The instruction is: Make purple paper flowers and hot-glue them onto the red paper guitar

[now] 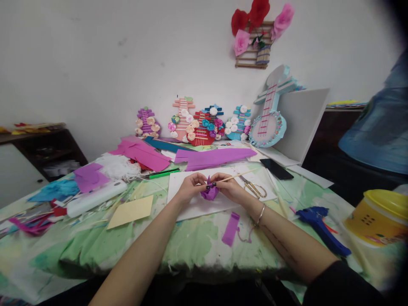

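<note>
The purple paper (209, 194) is between the two hands, over the white sheet (191, 209) on the surface (191, 238); it is gathered into a small ruffled bunch with a point standing up. It looks light, soft and thin, more apt to crease or tear than to slip; the folded base would be the safer place to pinch, as the loose edges would crush under a hard press.

The left hand (193, 185) has a narrow grip, fingertips closed on one side of the paper; the right hand (230, 187) has a narrow grip too, on the stick (239, 175), with its fingertips at the paper's other side. The stick looks slim, stiff and light, easy to roll between fingers; its free end points up and away over the sheet.

The scissors (254, 188) lie just beside the right hand, partly under the line of the stick, and could catch it if it dipped; the purple strip (231, 229) lies nearer the person, between the forearms; the phone (276, 168) and glue gun (323, 231) lie farther to the right, out of the way.
</note>
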The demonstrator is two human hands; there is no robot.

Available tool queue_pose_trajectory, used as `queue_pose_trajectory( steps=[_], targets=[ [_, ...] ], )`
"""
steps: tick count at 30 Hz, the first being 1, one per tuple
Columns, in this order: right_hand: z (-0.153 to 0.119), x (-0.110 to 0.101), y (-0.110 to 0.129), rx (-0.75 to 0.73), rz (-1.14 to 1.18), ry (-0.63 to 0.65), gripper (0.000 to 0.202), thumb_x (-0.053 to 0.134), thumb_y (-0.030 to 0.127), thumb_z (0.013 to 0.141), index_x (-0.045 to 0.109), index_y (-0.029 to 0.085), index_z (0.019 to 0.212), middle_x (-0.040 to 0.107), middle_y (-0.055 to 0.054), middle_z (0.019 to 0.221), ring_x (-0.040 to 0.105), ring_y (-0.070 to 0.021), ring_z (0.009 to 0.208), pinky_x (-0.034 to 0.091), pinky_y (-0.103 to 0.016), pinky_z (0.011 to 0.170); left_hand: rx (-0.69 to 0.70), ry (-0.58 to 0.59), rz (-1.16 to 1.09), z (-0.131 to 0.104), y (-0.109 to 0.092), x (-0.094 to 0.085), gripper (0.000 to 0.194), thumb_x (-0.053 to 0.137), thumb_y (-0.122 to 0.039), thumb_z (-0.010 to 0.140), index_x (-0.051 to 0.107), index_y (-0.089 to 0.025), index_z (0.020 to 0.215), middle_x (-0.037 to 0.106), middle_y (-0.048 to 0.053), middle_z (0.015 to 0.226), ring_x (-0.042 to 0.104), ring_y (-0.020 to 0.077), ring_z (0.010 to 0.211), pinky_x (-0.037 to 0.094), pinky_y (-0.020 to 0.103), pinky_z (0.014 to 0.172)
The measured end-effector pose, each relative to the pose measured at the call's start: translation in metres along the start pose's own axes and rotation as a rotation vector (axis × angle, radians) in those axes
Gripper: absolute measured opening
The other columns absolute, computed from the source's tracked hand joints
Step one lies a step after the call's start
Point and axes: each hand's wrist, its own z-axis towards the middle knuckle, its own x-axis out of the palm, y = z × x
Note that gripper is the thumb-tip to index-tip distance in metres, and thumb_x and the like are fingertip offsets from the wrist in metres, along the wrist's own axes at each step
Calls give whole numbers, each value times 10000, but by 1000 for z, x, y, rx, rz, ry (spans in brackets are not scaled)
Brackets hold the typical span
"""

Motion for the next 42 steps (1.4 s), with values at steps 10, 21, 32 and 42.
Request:
queue_pose_trajectory(
  steps=[10, 21, 32, 42],
  targets=[
    [1, 0, 0, 18, -9, -16, 145, 710, 165, 637, 665, 164, 775, 618, 6, 744, 531, -98, 647, 404, -225, 621, -14, 9, 18, -2, 1, 2, 312, 821, -277, 562, 598, -129, 723, 586, -4, 637, 538, 96, 567, 434, 213, 536],
    [0, 0, 1, -6, -1, -4, 167, 718, 140, 616, 651, 164, 768, 627, 2, 751, 551, -110, 674, 420, -235, 635, -22, 19, 22, -3, -3, 2, 319, 828, -280, 548, 594, -128, 704, 575, -10, 621, 537, 92, 554, 436, 216, 531],
    [-1, 1, 4, -7, -7, 7, 151, 717, 145, 625, 642, 161, 756, 631, -2, 751, 555, -114, 670, 419, -247, 637, -29, -10, 17, -2, -3, 2, 319, 839, -268, 518, 596, -128, 670, 576, -13, 603, 523, 85, 534, 417, 211, 534],
    [-1, 1, 6, -15, 4, 6, 146, 726, 152, 623, 645, 163, 743, 620, 0, 740, 545, -110, 653, 411, -244, 618, -50, -12, -25, -2, 2, 1, 293, 828, -255, 543, 611, -133, 698, 599, -4, 617, 544, 99, 553, 403, 219, 540]
  ],
)
